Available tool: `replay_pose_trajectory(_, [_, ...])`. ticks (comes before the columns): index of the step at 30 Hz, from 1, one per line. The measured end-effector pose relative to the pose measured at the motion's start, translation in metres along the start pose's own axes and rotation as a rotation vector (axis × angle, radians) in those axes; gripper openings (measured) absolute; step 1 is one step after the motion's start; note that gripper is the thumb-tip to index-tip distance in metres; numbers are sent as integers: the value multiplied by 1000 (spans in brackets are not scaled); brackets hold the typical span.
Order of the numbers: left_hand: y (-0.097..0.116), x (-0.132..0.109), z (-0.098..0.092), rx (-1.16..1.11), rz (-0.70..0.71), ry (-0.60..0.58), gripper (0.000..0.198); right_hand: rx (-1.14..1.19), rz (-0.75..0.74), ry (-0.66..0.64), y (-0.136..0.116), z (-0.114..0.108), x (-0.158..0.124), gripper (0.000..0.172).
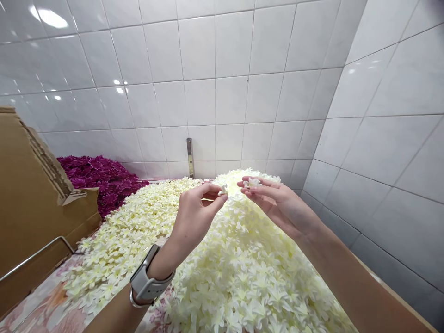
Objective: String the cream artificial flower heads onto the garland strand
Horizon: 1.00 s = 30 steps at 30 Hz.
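Between the thumb and fingertips of my left hand (199, 210) is a small white flower (223, 190). A watch with a pale strap and a metal bangle sit on that wrist. My right hand (277, 203) is turned partly palm up, and white blossoms (253, 183) lie in its fingers; how many is not clear. The two hands are a short way apart, above a large heap of white flowers (243, 273) with pale yellow centres. To the left spreads a flatter pile of smaller cream-yellow flowers (138, 222).
Purple flowers (100, 178) are piled at the back left, behind a torn cardboard box (38, 199). A bent metal rod (38, 256) is in front of the box. White tiled walls (215, 69) stand behind and to the right. A metal strip (190, 157) rises against the back wall.
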State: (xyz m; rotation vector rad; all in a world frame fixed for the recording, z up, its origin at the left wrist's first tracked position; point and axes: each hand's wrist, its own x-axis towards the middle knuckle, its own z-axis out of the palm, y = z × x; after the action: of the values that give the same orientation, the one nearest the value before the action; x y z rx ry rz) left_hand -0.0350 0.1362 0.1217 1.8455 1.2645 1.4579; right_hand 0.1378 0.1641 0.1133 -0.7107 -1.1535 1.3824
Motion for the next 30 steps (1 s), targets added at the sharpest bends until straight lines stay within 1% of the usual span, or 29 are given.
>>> replay_pose_trajectory(4, [-1, 1, -1, 2, -12, 4, 10, -81, -12, -40, 1, 0, 0, 12])
replay_pose_trajectory(7, [-2, 2, 1, -29, -30, -16, 12, -162, 6, -31, 3, -1, 1, 16])
replay_pose_trajectory(9, [-4, 3, 2, -100, -68, -60, 13, -215, 20, -18, 5, -2, 1, 18])
replay_pose_trajectory(13, [-6, 6, 4, -347, -223, -179, 13, -286, 16, -21, 7, 0, 1, 24])
replay_pose_trajectory(15, [-7, 7, 5, -438, -283, -229, 15, -319, 17, -42, 8, 2, 0, 27])
replay_pose_trajectory(18, [-7, 6, 6, -455, -301, -292, 20, -388, 22, -66, 8, 5, -2, 26])
replay_pose_trajectory(21, [-11, 5, 8, -418, -245, -278, 24, -419, 15, -85, 6, 7, -4, 23])
replay_pose_trajectory(24, [-14, 4, 9, -445, -226, -250, 20, -432, 44, -205, 4, 7, -5, 22])
replay_pose_trajectory(26, [-15, 4, 10, -430, -227, -239, 19, -467, 58, -254, 3, 6, -5, 21])
replay_pose_trajectory(28, [-15, 3, 10, -378, -223, -215, 20, -506, 40, -235, 4, 4, -4, 21])
replay_pose_trajectory(30, [-14, 2, 11, -337, -214, -192, 20, -522, 13, -182, 6, 3, -4, 22])
